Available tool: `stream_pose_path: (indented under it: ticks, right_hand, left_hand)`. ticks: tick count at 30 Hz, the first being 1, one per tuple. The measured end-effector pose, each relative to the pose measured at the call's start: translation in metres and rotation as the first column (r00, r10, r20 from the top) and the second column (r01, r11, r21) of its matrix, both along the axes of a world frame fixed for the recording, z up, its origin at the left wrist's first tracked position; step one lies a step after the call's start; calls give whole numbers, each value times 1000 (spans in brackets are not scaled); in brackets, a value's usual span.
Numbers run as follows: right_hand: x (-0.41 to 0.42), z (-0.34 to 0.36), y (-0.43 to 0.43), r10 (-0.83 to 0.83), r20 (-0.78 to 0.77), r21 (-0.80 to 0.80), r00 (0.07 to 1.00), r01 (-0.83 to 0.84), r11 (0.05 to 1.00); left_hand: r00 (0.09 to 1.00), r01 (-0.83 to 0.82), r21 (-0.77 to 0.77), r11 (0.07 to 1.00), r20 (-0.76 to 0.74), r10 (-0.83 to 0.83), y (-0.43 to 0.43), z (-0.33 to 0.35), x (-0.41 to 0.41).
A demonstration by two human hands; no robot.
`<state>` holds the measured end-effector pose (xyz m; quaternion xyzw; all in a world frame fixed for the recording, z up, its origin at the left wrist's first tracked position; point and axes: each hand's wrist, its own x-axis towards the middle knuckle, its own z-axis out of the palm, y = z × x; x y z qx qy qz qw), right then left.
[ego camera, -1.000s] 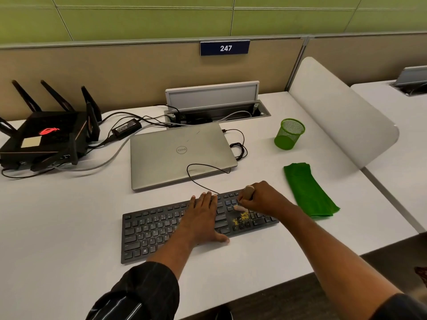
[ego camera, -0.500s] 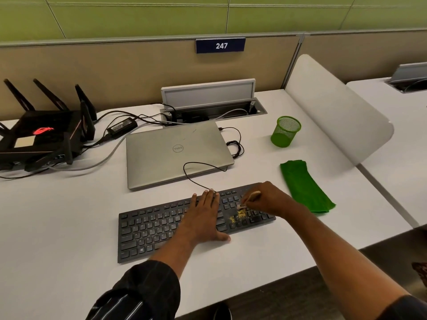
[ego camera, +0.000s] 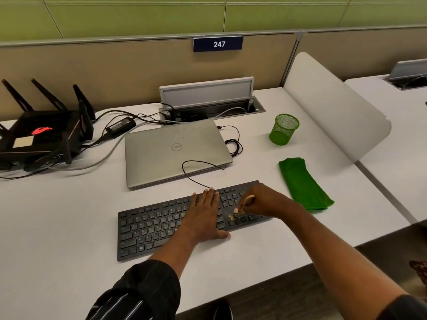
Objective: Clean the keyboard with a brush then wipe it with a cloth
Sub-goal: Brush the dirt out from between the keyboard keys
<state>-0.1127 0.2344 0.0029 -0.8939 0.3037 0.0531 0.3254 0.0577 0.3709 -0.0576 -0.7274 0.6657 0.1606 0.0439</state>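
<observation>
The keyboard is black, with yellow crumbs. The brush is pale beige. The cloth and the mesh cup are both bright green. The laptop is silver. The sleeve is black with thin light stripes.

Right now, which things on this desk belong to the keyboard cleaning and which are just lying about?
Job: keyboard, brush gripped in right hand, left hand flat on the keyboard, yellow crumbs on the keys, green cloth to its right.
Lying about: closed laptop, router, power adapter, green mesh cup.
</observation>
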Motion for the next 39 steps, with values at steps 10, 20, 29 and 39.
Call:
stream_pose_path:
  ticks: [10, 20, 29, 39]
  right_hand:
    - [0, 4, 9, -70, 114, 46, 991, 65, 997]
    - [-14, 0, 9, -202, 129, 15, 971, 201, 979]
    - [-23, -1, 18, -191, 104, 44, 976, 188, 981]
    - [-21, -1, 9, -87, 54, 46, 995, 85, 995]
  left_hand:
    - [1000, 3, -24, 1000, 23, -3, 3, -1, -5]
    - [1000, -22, -15, 1000, 3, 22, 9, -3, 0]
    - [1000, -27, -16, 1000, 5, 27, 8, -4, 0]
    - [1000, -19, -17, 1000, 3, 19, 7, -4, 0]
